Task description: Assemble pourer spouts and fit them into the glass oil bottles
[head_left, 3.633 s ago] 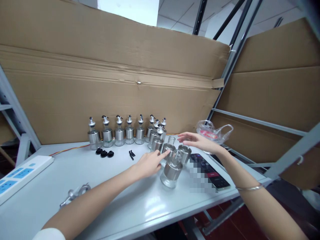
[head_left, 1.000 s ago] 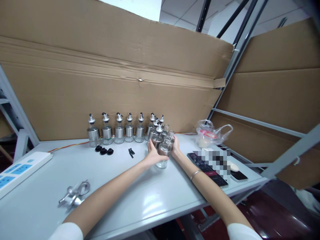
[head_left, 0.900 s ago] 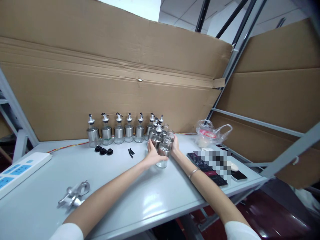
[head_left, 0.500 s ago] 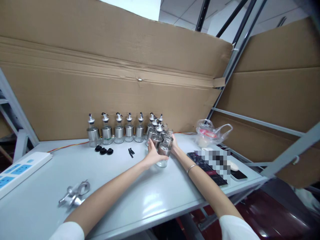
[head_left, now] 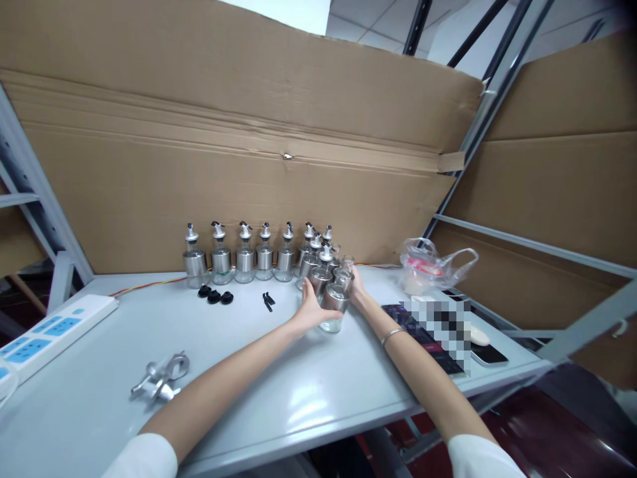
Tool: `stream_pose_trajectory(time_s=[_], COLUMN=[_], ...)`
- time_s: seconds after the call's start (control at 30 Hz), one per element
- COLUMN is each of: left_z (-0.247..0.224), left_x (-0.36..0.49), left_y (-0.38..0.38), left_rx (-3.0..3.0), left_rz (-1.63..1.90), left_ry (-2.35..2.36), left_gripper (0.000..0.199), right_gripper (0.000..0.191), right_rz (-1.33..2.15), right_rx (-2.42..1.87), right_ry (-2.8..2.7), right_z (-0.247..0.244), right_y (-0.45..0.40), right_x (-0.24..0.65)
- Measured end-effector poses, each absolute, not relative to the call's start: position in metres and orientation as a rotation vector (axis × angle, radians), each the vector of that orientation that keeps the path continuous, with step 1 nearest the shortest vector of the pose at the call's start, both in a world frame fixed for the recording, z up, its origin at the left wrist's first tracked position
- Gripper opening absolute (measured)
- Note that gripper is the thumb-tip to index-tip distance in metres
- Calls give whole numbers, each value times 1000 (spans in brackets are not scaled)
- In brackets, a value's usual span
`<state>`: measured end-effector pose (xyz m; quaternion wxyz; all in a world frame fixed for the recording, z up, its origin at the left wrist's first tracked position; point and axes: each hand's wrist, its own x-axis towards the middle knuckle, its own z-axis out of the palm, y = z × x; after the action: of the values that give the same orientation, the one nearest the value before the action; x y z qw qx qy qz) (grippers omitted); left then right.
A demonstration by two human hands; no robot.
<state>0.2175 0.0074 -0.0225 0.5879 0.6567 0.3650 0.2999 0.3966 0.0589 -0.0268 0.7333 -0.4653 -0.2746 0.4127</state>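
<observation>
Several glass bottles with steel sleeves and pour spouts, one of them a bottle (head_left: 194, 263) at the left end, stand in a row against the cardboard. More stand bunched at the row's right end. My left hand (head_left: 311, 311) has its thumb and fingers spread around the near side of this bunch, touching the front bottle (head_left: 335, 300), which has no spout. Behind the bunch on the right, my right hand (head_left: 356, 287) rests against the bottles, its fingers mostly hidden. Black caps (head_left: 213, 297) and small black pieces (head_left: 269, 302) lie before the row.
Silvery metal parts (head_left: 160, 378) lie at the front left, near a white power strip (head_left: 60, 332). On the right are a plastic bag (head_left: 423, 267), a dark phone-like item (head_left: 490, 353) and a dark patterned flat item (head_left: 403, 317). Cardboard (head_left: 239, 179) walls the back.
The whole scene has shifted slightly to the right in the view. Both hands remain at the same bunch of bottles, with little visible movement against the table.
</observation>
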Motion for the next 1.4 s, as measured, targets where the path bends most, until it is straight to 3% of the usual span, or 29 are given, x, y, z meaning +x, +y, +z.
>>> stream_pose_trajectory(time_s=[0.33,0.5,0.73,0.87,0.97,1.1,1.17,1.3,1.33,1.4], left_z=[-13,2,27,26,30,44,47,36,29,16], left_x=[196,177,106,64,32,-18,-43,-75,-77,-75], left_y=[12,7,-15,-25,-16,8,13,-8,-18,-35], left_rx=[1677,1807,2378,2526,2380,2202,2258,2296,2311,2347], left_rz=[533,534,600,372,297,171,58,-20,22,115], left_ry=[766,713,699,712,633,790,913,979,1023,1162], left_gripper=[130,109,43,25,23,24,38,79,83,71], right_gripper=[31,26,23,32,41,77,88,87,85,83], right_rz=[308,-31,135,463,641,776,834,850,848,865], right_rx=[-808,-580,-898,-934,-1011,-1130,-1170,-1165,-1164,-1165], right_ry=[-613,-1123,-2049,-2339,-2433,-2566,-2669,-2766,-2761,-2753], right_z=[54,69,37,18,10,4,0,-4,-4,-4], right_y=[27,-16,-34,-39,-49,-59,-61,-65,-65,-66], right_x=[384,322,258,234,224,219,218,216,215,214])
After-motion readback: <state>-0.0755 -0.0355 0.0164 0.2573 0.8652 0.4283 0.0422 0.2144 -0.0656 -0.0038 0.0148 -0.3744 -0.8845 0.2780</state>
